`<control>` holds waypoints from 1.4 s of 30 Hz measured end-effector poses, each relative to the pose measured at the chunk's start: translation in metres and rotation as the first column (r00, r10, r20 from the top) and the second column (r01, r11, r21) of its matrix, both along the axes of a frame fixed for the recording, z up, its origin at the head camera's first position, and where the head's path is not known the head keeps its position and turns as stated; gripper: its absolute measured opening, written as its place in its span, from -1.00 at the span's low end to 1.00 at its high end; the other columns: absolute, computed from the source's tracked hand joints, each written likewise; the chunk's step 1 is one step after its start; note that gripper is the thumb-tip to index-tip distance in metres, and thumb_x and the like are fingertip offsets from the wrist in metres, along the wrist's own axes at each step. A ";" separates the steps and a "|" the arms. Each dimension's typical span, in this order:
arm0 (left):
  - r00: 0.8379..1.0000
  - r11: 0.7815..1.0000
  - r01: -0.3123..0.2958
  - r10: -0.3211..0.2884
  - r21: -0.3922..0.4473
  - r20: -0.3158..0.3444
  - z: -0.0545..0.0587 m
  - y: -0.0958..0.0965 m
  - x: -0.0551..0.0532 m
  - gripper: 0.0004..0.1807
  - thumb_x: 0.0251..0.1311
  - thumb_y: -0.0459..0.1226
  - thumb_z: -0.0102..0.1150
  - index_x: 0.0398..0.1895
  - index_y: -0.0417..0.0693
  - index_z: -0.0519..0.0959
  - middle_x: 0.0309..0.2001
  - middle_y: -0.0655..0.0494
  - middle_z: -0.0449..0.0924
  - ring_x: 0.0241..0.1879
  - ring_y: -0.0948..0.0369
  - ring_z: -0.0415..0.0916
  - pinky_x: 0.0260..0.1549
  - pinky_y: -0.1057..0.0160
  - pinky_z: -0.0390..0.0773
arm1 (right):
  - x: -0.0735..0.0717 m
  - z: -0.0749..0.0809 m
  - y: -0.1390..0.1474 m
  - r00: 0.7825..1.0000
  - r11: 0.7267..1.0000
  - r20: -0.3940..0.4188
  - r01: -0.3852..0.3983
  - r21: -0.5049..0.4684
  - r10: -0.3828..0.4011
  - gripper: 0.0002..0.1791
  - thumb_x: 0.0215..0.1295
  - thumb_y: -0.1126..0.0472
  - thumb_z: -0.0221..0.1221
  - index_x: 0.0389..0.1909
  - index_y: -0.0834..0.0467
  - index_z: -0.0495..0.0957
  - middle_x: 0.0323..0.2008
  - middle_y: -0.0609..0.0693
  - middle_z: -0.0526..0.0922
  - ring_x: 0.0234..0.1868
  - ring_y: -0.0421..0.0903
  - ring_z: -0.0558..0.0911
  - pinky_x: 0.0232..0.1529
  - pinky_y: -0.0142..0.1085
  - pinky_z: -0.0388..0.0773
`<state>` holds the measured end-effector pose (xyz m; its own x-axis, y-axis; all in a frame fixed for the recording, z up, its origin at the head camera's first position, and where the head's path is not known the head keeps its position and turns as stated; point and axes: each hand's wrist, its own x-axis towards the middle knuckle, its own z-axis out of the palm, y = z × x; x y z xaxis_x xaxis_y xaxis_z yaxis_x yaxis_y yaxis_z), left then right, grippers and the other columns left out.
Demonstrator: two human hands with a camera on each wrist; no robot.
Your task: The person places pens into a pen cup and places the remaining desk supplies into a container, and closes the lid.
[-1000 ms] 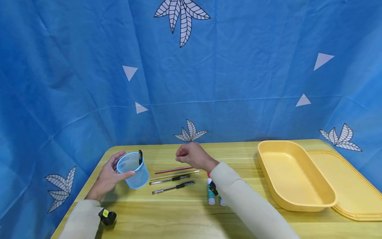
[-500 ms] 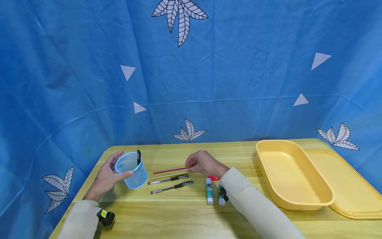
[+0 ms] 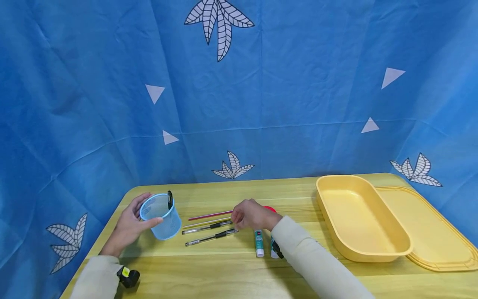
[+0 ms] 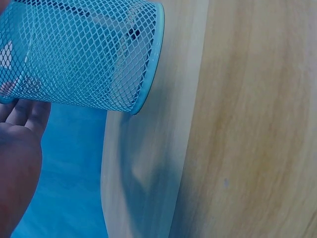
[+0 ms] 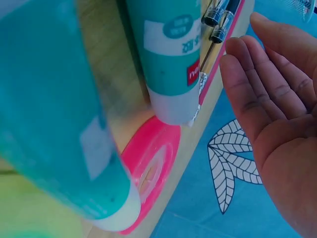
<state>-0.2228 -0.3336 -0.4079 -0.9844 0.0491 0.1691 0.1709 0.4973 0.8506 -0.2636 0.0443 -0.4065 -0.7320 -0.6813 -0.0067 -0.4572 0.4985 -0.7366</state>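
Note:
My left hand grips a light blue mesh pen cup, thumb on the near side and fingers behind. A dark pen stands inside, its black clip end above the rim. In the left wrist view the cup's base rim casts a shadow on the table. Over the right ends of two black-grip gel pens hovers my right hand; its fingers are loosely bent, and nothing is between them and the thumb in the right wrist view. A red pencil and a yellow pencil lie behind the pens.
Two green glue sticks lie below my right hand, one partly behind the sleeve. A red ring-shaped thing lies beyond them. At the right, a yellow tub stands partly over its flat lid. A blue curtain hangs behind the table.
My right hand has come down from above the pencils to the right ends of the pens. The left hand keeps its hold on the pen cup. The view has shifted slightly.

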 end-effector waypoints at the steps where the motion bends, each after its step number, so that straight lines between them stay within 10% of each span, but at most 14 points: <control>1: 1.000 1.000 0.000 0.000 0.000 0.000 0.000 0.000 0.000 0.02 0.13 -0.24 0.47 0.54 -0.26 0.04 0.42 -0.27 0.22 0.31 -0.11 0.25 0.01 0.64 0.31 | 0.000 -0.001 -0.001 1.000 1.000 0.003 0.001 0.010 -0.001 -0.85 0.13 0.47 0.38 -0.26 0.29 0.68 -0.34 -0.02 0.71 -0.27 -0.14 0.66 -0.20 -0.32 0.63; 42: 1.000 1.000 -0.002 0.002 -0.017 0.005 0.000 0.000 0.001 0.00 0.13 -0.25 0.47 0.52 -0.27 0.05 0.41 -0.28 0.23 0.32 -0.13 0.25 0.01 0.68 0.27 | -0.002 0.007 -0.015 1.000 0.972 0.001 -0.014 0.236 0.014 -0.81 0.12 0.49 0.38 -0.35 0.14 0.66 -0.40 -0.13 0.62 -0.31 -0.24 0.56 -0.23 -0.38 0.58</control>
<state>-0.2222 -0.3338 -0.4079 -0.9853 0.0501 0.1635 0.1659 0.5124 0.8426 -0.2655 0.0292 -0.3994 -0.7226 -0.6706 -0.1679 -0.4658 0.6518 -0.5985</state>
